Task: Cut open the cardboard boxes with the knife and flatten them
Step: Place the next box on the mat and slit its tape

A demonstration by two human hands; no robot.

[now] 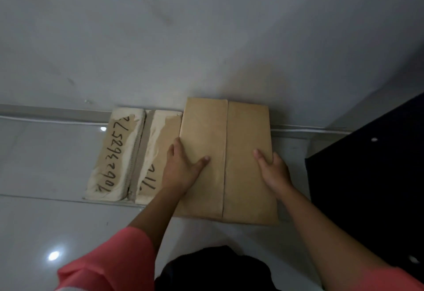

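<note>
Left hand [183, 171] and right hand [274, 172] grip the plain brown cardboard box [246, 134] by its sides, thumbs atop; its length runs near-far.

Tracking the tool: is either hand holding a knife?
No: the left hand and the right hand both grip the plain cardboard box.

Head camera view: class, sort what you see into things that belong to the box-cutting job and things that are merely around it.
Belongs to the job: plain brown box, gripped at its sides by the left hand and right hand; numbered box beside it, to its left.
Just around: dark cabinet, tiled floor, wall.
</note>
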